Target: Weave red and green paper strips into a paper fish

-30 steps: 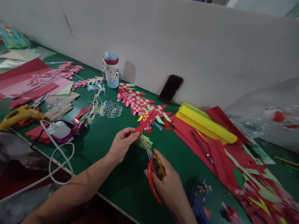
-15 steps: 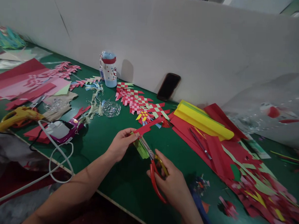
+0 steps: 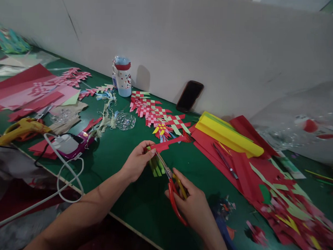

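Observation:
My left hand [image 3: 137, 161] pinches one end of a red paper strip [image 3: 173, 142] above the green table [image 3: 117, 196], with light green paper strips [image 3: 156, 165] hanging under its fingers. My right hand [image 3: 192, 204] grips red-handled scissors [image 3: 173, 192], whose blades point up-left and meet the paper right at my left fingertips. Woven red, pink and green paper pieces [image 3: 156, 115] lie just beyond the hands.
A yellow glue gun [image 3: 21, 129] and a white cable [image 3: 63, 172] lie at the left. A small bottle [image 3: 122, 76] and a dark phone [image 3: 189, 96] stand against the white wall. Yellow folded paper [image 3: 227, 134] and red paper scraps [image 3: 276, 191] cover the right side.
The red strip has tipped from pointing up-right to lying nearly level toward the right. The green strips now hang lower under my left hand. The scissors shifted slightly right.

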A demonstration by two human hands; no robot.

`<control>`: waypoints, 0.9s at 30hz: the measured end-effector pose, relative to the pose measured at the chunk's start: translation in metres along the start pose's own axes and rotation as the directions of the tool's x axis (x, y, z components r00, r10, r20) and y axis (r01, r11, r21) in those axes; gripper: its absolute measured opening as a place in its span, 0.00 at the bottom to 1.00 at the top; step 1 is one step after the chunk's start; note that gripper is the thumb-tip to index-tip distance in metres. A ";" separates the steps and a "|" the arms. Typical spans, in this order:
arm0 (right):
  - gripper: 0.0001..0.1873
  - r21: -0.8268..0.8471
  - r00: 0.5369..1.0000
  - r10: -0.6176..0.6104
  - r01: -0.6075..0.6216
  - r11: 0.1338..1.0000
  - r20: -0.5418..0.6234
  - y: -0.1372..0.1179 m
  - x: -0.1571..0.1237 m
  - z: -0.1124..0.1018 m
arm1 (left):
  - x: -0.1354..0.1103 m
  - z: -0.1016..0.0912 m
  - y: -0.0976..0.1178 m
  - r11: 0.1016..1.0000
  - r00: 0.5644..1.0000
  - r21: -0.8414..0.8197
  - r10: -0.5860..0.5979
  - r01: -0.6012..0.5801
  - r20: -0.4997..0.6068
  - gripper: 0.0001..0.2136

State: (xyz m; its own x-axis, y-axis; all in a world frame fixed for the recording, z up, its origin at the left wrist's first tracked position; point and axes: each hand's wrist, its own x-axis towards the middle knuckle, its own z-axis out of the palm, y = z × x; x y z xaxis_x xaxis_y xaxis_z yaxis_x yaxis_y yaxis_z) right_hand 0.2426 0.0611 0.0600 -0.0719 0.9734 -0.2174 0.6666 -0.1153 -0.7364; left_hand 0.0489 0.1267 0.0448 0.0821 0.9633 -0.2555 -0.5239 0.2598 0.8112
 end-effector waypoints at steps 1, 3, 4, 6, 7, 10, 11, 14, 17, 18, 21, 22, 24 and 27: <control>0.35 -0.003 1.000 0.000 0.000 1.000 -0.006 0.000 0.000 0.001 | 0.000 0.000 -0.001 1.000 1.000 -0.012 0.000 0.000 -0.005 0.19; 0.35 -0.008 1.000 0.001 -0.001 1.000 -0.010 0.000 0.000 0.003 | 0.000 0.000 -0.002 0.999 1.000 -0.041 0.003 -0.004 -0.013 0.20; 0.35 -0.007 1.000 0.001 -0.001 1.000 -0.011 0.000 0.000 0.004 | 0.001 -0.001 -0.002 0.998 1.000 -0.057 0.006 -0.007 -0.017 0.20; 0.35 0.000 1.000 -0.001 0.001 1.000 -0.012 -0.001 0.000 0.006 | 0.001 -0.001 -0.003 0.996 1.000 -0.087 0.012 -0.014 -0.022 0.20; 0.35 0.003 1.000 0.000 0.001 1.000 -0.013 -0.001 0.000 0.007 | 0.002 -0.002 -0.004 0.995 1.000 -0.099 0.014 -0.016 -0.022 0.19; 0.35 0.010 1.000 0.003 -0.003 1.000 -0.012 -0.003 0.001 0.008 | 0.002 -0.002 -0.005 0.992 1.000 -0.126 0.016 -0.019 -0.023 0.18; 0.34 0.010 1.000 0.003 -0.003 1.000 -0.012 -0.003 0.001 0.008 | 0.002 -0.002 -0.005 0.991 1.000 -0.133 0.015 -0.018 -0.023 0.17; 0.34 0.015 1.000 -0.002 0.002 1.000 -0.013 -0.004 0.002 0.009 | 0.001 0.000 -0.003 0.989 1.000 -0.149 0.003 -0.007 -0.024 0.18; 0.34 0.028 1.000 0.008 -0.008 1.000 -0.016 -0.004 0.002 0.009 | 0.000 0.002 -0.002 0.986 1.000 -0.164 -0.007 0.003 -0.025 0.18; 0.34 0.034 1.000 0.013 -0.013 0.999 -0.016 -0.005 0.002 0.009 | 0.000 0.002 -0.001 0.986 1.000 -0.170 -0.008 0.003 -0.026 0.18; 0.35 0.043 1.000 0.016 -0.015 0.999 -0.015 -0.005 0.002 0.009 | 0.000 0.003 -0.001 0.983 1.000 -0.184 -0.006 0.001 -0.030 0.18; 0.35 0.040 1.000 0.014 -0.013 0.999 -0.016 -0.005 0.002 0.010 | 0.000 0.003 -0.001 0.982 0.999 -0.189 -0.006 0.000 -0.033 0.18; 0.35 0.029 1.000 0.008 -0.008 1.000 -0.016 -0.004 0.002 0.011 | 0.001 0.003 -0.002 0.980 0.999 -0.199 -0.006 -0.002 -0.037 0.18; 0.35 0.021 1.000 -0.003 0.003 1.000 -0.018 -0.003 0.002 0.013 | 0.001 0.002 -0.002 0.977 0.999 -0.213 -0.011 0.002 -0.042 0.18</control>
State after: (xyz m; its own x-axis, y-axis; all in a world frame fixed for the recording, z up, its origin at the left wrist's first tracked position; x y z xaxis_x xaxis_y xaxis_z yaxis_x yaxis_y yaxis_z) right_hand 0.2307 0.0612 0.0535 -0.0604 0.9772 -0.2035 0.6504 -0.1161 -0.7507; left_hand 0.0517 0.1270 0.0440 0.0526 0.9567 -0.2863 -0.6924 0.2415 0.6799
